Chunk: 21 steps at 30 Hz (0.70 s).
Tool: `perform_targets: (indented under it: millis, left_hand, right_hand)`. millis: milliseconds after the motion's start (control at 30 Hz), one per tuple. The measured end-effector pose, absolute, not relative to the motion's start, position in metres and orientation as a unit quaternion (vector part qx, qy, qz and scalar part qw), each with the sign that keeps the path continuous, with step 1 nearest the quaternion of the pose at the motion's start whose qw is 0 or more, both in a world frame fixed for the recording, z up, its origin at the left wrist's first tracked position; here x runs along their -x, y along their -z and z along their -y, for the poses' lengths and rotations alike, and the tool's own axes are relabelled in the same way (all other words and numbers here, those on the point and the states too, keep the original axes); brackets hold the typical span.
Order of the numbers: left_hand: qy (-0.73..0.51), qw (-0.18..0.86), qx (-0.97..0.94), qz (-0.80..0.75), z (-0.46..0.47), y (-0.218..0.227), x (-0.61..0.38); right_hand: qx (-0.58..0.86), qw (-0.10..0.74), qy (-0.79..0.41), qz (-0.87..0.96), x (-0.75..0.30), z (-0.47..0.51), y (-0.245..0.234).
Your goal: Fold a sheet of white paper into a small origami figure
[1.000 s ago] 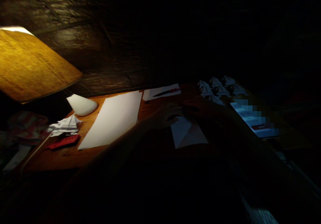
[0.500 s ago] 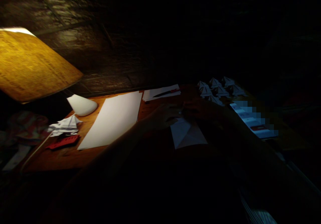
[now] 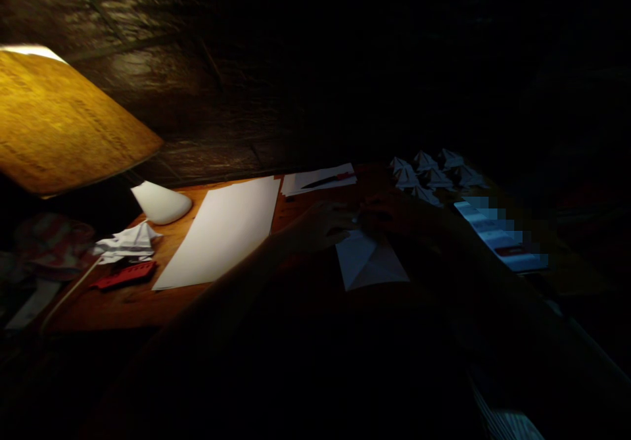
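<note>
A creased sheet of folded paper lies on the table in front of me, its triangular folds faintly lit. My left hand is at its far left corner, fingers bent and closed on the paper's top edge. From the other side my right hand meets it there, its fingers also closed at that edge. Deep shadow covers both hands, so single fingers are hard to make out. Beyond my right hand stand several folded paper figures in rows.
White sheets lie to the left; a knife rests on smaller papers behind. A lamp with a yellow shade and white base, crumpled paper and a red object occupy the left. A lit phone is at right.
Both hands stay at the far edge of the folded paper with hardly any movement. The view has shifted very slightly.
</note>
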<state>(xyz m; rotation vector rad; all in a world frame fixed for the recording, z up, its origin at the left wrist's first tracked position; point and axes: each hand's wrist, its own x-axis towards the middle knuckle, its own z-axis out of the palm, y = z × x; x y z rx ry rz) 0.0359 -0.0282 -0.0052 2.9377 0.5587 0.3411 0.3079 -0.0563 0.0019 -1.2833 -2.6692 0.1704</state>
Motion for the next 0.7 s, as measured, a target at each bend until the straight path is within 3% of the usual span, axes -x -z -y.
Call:
perform_targets:
  millis: [400, 700]
  left_hand:
    - [-0.159, 0.105, -0.962, -0.194, 0.034, -0.006, -0.033]
    - [-0.102, 0.133, -0.969, -0.179, 0.025, -0.013, -0.027]
  right_hand:
    - [0.400, 0.097, -0.079, 0.908, -0.309, 0.057, -0.009]
    - [0.406, 0.097, -0.075, 0.906, -0.311, 0.055, -0.003]
